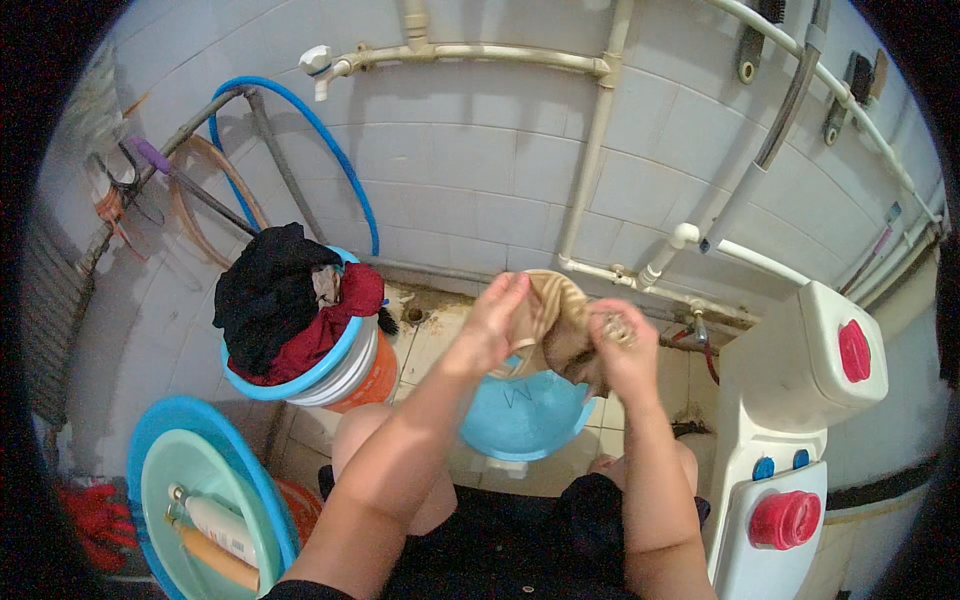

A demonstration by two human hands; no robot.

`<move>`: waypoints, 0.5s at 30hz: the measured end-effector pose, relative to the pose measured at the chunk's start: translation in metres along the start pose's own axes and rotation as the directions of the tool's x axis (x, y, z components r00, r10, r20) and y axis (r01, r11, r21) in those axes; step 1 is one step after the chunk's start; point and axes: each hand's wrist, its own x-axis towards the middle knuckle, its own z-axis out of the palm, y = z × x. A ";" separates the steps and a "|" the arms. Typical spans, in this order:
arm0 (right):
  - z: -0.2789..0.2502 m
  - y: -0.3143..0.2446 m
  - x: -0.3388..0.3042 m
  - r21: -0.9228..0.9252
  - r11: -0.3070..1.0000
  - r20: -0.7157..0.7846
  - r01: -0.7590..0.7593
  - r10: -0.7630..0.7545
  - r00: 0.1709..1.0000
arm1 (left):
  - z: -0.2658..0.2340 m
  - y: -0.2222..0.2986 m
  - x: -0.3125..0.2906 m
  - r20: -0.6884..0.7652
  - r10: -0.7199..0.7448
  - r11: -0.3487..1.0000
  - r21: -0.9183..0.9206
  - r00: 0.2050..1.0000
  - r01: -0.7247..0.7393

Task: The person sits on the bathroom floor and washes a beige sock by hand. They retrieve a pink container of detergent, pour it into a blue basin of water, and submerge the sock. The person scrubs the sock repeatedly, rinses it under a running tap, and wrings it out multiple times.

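Low in front of me, a striped beige and brown cloth point(556, 305), perhaps a small garment, is stretched between both hands. My left hand point(495, 315) is closed on its left side. On the other side my right hand point(627, 360) grips the darker, bunched part, and a pale, lumpy patch shows at its fingers; I cannot make out what that is. Just below the cloth stands a light blue basin point(530, 412), its inside partly hidden by the cloth and hands.
At left, a bucket topped by a blue basin point(262, 374) carries black and dark red clothes point(285, 305). Nearer, a pale green basin point(172, 450) holds a white bottle point(222, 527). White containers point(800, 375) with red caps stand at right. Pipes point(480, 50) line the tiled wall.
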 end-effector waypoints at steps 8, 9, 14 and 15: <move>0.055 0.015 -0.022 -0.656 0.703 0.089 0.275 -0.290 0.953 | 0.035 -0.037 -0.019 -0.214 -0.264 0.930 -0.313 0.941 0.190; 0.053 0.013 -0.017 -0.667 0.704 0.065 0.242 -0.269 0.961 | 0.036 -0.046 -0.015 -0.236 -0.251 0.931 -0.325 0.939 0.167; 0.055 0.008 -0.033 -0.615 0.636 0.206 0.466 -0.441 0.874 | 0.022 -0.050 -0.015 -0.158 -0.315 0.916 -0.310 0.936 0.256; 0.057 0.005 -0.038 -0.586 0.614 0.271 0.529 -0.466 0.842 | 0.014 -0.052 -0.016 -0.133 -0.312 0.925 -0.269 0.941 0.269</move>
